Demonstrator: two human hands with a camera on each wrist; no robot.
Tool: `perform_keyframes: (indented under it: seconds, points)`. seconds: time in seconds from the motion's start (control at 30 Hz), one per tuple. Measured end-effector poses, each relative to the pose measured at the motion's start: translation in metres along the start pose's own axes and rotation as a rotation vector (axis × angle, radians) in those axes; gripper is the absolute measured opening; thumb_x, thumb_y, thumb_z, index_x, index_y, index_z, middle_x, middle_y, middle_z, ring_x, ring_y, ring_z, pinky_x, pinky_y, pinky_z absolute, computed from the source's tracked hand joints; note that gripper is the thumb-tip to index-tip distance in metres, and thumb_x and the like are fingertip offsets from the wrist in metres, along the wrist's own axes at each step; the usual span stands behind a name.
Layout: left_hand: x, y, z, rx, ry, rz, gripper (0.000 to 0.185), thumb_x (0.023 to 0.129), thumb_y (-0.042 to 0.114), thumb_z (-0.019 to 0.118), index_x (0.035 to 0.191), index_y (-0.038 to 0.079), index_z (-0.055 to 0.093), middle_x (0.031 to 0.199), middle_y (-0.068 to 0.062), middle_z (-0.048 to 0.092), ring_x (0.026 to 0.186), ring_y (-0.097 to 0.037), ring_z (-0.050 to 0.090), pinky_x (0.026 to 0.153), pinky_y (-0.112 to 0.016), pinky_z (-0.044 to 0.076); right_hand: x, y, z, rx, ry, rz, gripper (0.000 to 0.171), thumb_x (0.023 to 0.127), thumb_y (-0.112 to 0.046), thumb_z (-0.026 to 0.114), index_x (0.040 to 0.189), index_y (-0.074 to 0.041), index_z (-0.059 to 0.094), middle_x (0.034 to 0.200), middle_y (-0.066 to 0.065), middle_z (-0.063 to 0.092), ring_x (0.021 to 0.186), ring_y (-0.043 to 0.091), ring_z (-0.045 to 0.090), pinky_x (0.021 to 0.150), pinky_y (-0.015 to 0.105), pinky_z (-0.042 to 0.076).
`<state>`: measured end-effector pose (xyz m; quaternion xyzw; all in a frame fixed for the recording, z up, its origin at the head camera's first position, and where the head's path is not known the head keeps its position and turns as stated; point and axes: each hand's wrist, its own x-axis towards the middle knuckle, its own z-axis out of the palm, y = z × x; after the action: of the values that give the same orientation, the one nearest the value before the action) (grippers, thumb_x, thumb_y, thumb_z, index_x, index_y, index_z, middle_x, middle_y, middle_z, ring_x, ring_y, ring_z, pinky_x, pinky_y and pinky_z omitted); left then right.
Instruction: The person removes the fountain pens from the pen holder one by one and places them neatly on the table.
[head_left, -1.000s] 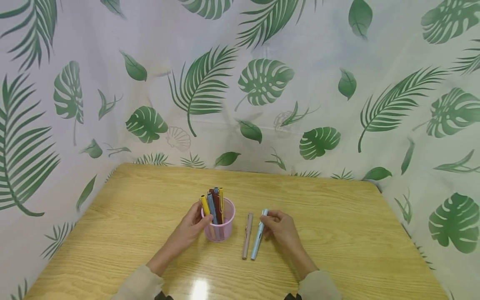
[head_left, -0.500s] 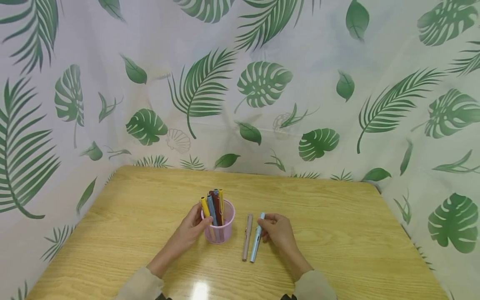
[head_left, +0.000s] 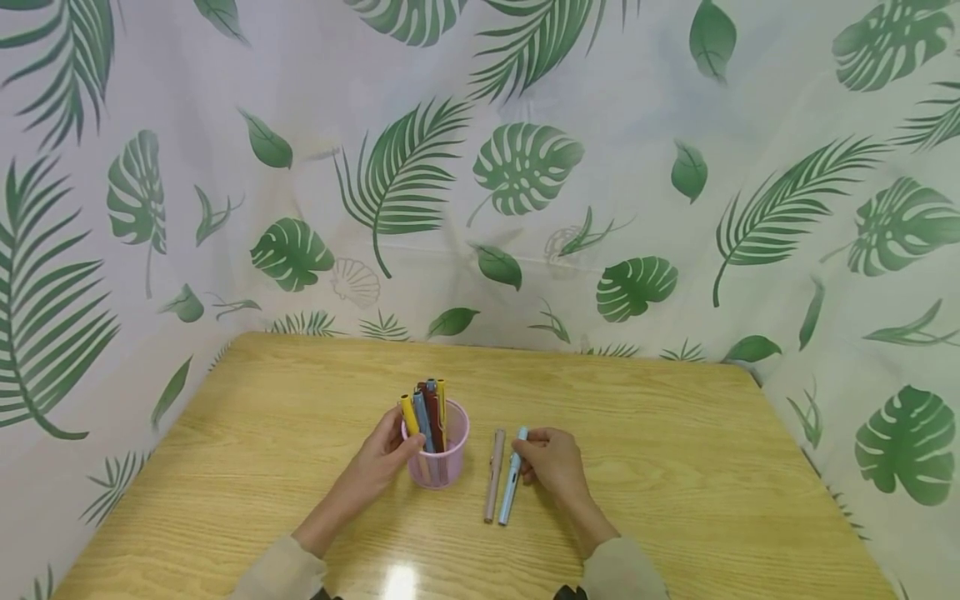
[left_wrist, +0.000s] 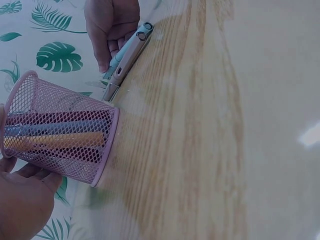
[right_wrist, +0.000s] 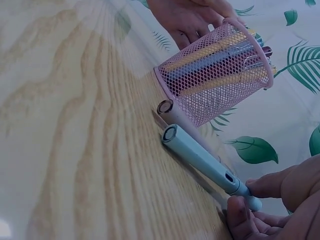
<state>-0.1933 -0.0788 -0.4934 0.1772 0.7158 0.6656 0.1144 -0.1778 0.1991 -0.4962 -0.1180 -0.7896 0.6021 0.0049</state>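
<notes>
Nearest on the worktop (head_left: 637, 517) are the lower ends of the pale blue pen (head_left: 509, 492) and, just left of it, the brown pen (head_left: 494, 479), almost parallel; a sideways swing of the pale blue pen could nudge the brown pen and set it rolling. The right hand (head_left: 553, 461) has its fingers closed in a pinch on the pale blue pen's far end; held so near 1 end, the long barrel could droop or twist if raised. Farther left, the left hand (head_left: 385, 450) has its fingers and thumb bent round the left side of the upright pink mesh cup (head_left: 456, 467). The bunched pens (head_left: 434, 427) inside crowd its left half, so a slackened hold plus a knock on the rim could tip it
</notes>
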Motion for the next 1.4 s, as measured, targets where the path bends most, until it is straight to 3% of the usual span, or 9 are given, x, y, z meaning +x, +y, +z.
perform_keyframes:
  seconds: [0.67, 1.03, 1.2, 1.4]
  points:
    - [-0.001, -0.001, 0.0, 0.002, 0.008, -0.002, 0.069, 0.109, 0.027, 0.056, 0.162, 0.001, 0.019, 0.166, -0.025, 0.025, 0.154, -0.036, 0.023, 0.124, -0.047, 0.021, -0.001, 0.01, 0.003, -0.07, 0.034, -0.088, 0.028, 0.096, 0.002, 0.066, 0.117, 0.019, 0.06, 0.078, 0.014, 0.069, 0.056, 0.015, 0.064, 0.051, 0.026, 0.058]
    - [-0.001, -0.001, 0.0, -0.004, -0.003, 0.002, 0.068, 0.11, 0.027, 0.055, 0.162, 0.002, 0.019, 0.166, -0.024, 0.024, 0.154, -0.035, 0.022, 0.124, -0.046, 0.021, -0.003, 0.004, 0.0, -0.015, 0.055, -0.048, 0.031, 0.099, -0.004, 0.065, 0.122, 0.016, 0.062, 0.081, 0.016, 0.069, 0.059, 0.017, 0.064, 0.051, 0.025, 0.056]
    - [0.0, -0.001, -0.001, -0.002, 0.001, -0.005, 0.068, 0.109, 0.028, 0.055, 0.162, 0.004, 0.02, 0.167, -0.022, 0.025, 0.154, -0.033, 0.023, 0.124, -0.044, 0.022, 0.0, -0.006, 0.002, -0.022, 0.068, -0.066, 0.029, 0.1, -0.009, 0.064, 0.121, 0.011, 0.066, 0.091, 0.017, 0.071, 0.064, 0.017, 0.065, 0.056, 0.025, 0.058]
    - [0.0, -0.001, -0.001, -0.006, 0.006, -0.012, 0.07, 0.109, 0.027, 0.056, 0.162, 0.002, 0.019, 0.167, -0.023, 0.022, 0.154, -0.034, 0.021, 0.124, -0.044, 0.021, 0.003, -0.022, 0.006, 0.031, 0.023, -0.092, 0.029, 0.101, -0.01, 0.063, 0.122, 0.01, 0.066, 0.103, 0.023, 0.07, 0.076, 0.024, 0.069, 0.067, 0.031, 0.063]
